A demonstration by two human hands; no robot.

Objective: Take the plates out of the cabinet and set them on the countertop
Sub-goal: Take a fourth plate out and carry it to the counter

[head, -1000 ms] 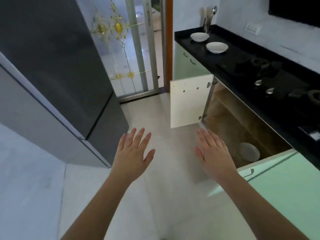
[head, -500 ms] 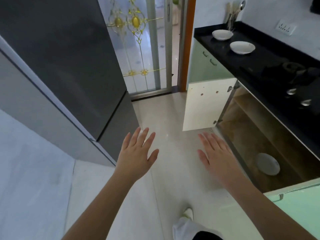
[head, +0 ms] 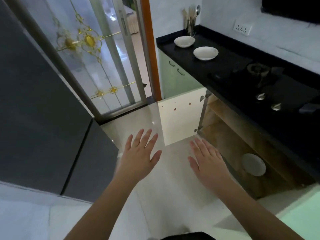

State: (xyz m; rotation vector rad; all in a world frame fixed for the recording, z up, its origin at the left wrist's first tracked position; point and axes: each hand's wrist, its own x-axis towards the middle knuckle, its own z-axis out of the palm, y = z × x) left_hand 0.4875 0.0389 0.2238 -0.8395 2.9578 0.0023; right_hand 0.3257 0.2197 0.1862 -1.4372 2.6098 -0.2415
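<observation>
While 2 white plates already sit on the black desk [head: 230, 66], 1 plate [head: 184, 41] close to the far-left corner beside the utensil holder [head: 190, 23] and a second plate [head: 205, 53] just nearer along the front edge, at least 1 more plate [head: 253, 164] lies flat on the floor of the open cabinet [head: 242, 141] below. Judgement: task partly done, 2 out, 1 visible left; deeper parts of the cabinet are dark, so more may be hidden.

Left hand [head: 138, 153]: flat, fingers spread, palm down, holding nothing, over the floor tiles [head: 173, 187]. Right hand [head: 207, 160]: likewise spread wide and empty, just beside the cabinet's front lip, not touching the plate inside.

Edges and room:
- Cabinet door [head: 181, 116] swung fully out at the far side of the opening, hinged on its right; its lower corner sits just beyond the right fingertips. Reach should go in nearer than that corner.
- Desk front edge overhangs the opening; lifting the plate likely means drawing it outward first, then up, to clear the overhang.
- Stove [head: 270, 84] and knobs occupy the desk above the cabinet; bare desk lies between the second plate and the stove, a likely landing spot.
- Fridge [head: 43, 101] on the left narrows the aisle; the floor between is open.
- Pale green door [head: 303, 213] at near right bounds the opening on this side.
</observation>
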